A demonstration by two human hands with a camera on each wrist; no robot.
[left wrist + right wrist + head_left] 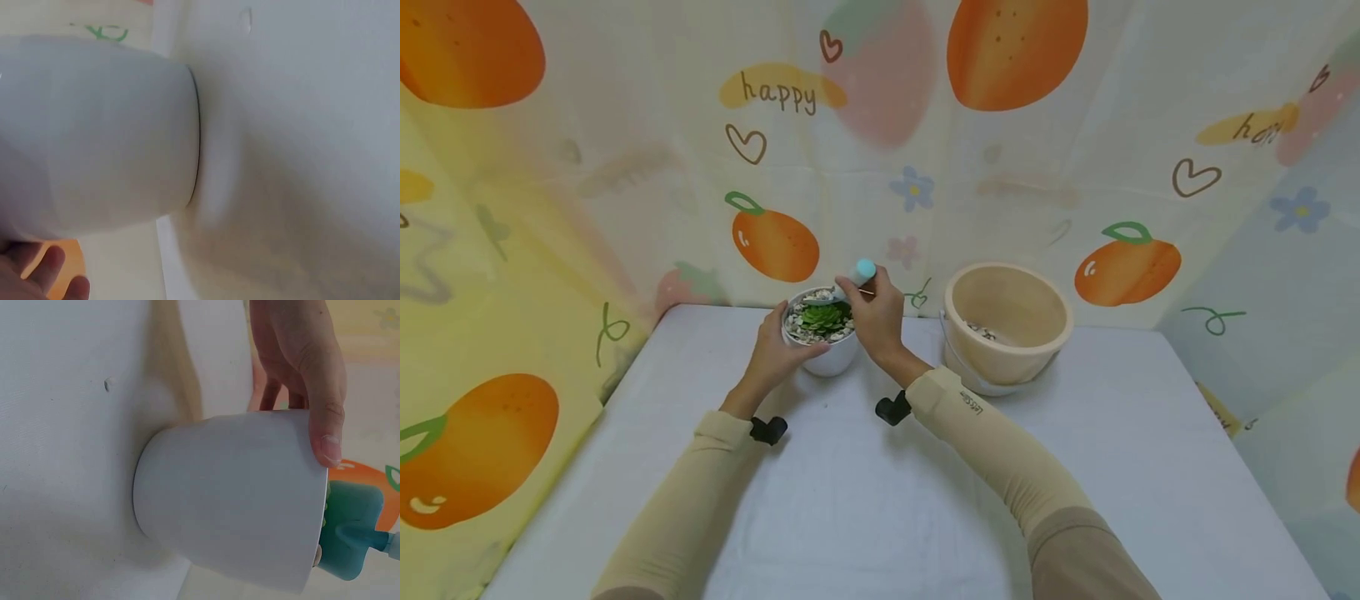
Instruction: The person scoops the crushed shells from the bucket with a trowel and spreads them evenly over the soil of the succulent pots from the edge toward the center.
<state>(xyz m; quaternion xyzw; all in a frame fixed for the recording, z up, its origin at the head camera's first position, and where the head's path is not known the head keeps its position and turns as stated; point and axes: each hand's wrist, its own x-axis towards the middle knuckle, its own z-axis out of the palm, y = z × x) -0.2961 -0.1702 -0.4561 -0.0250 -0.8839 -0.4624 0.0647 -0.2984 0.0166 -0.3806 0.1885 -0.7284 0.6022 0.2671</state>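
Observation:
A white flower pot (829, 362) stands on the table, holding a green succulent (824, 317) ringed by pale pebbles. My left hand (777, 345) grips the pot by its left side, thumb along the front near the rim. In my right hand (880, 315) is a small toy-like trowel (865, 269) with a light blue handle end. Its teal blade (352, 528) shows in the right wrist view just above the pot's rim, beside the plant. The left wrist view shows the pot's smooth wall (103, 137) and a few left-hand fingers (47, 270) at its edge.
Right of the pot stands a beige bucket (1007, 354) with a pale handle hanging down and some pebbles (981, 331) inside. A single small pebble (110, 384) lies on the white tablecloth (850, 508). Behind rises a fruit-printed curtain (685, 225).

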